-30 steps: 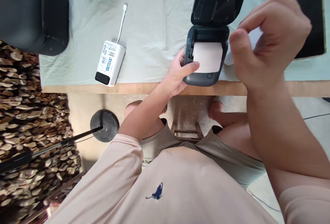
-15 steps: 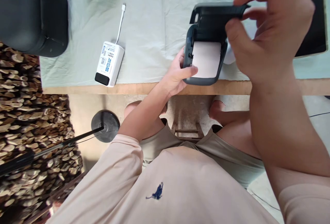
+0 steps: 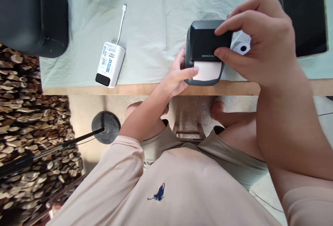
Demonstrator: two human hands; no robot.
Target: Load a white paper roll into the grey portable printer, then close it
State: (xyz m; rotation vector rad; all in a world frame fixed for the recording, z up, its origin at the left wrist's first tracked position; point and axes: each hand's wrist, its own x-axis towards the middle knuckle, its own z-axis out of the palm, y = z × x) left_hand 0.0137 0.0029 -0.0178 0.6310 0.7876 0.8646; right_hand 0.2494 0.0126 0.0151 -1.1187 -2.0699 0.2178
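Observation:
A dark label printer (image 3: 188, 74) rests in my left hand (image 3: 179, 75), whose thumb presses on the white label paper (image 3: 208, 71) coming out at the near end. Over the printer lies its black lid (image 3: 204, 42), folded down, with lettering along its near edge. My right hand (image 3: 260, 42) pinches the lid's right side between thumb and fingers. Partly hidden behind that hand, a white paper roll (image 3: 242, 48) with a dark core sits to the right of the printer. Whether the lid is fully latched I cannot tell.
Left on the cloth-covered table (image 3: 145, 28) lies a white power bank (image 3: 110, 64) with a short cable (image 3: 121, 24). A phone or tablet (image 3: 305, 17) lies at the right. A black case (image 3: 54, 17) fills the far left corner. The wooden table edge (image 3: 145, 90) runs below my hands.
The printer's lid has swung down from raised to folded over the paper compartment. My right hand came down towards me with it. My left hand stayed in place.

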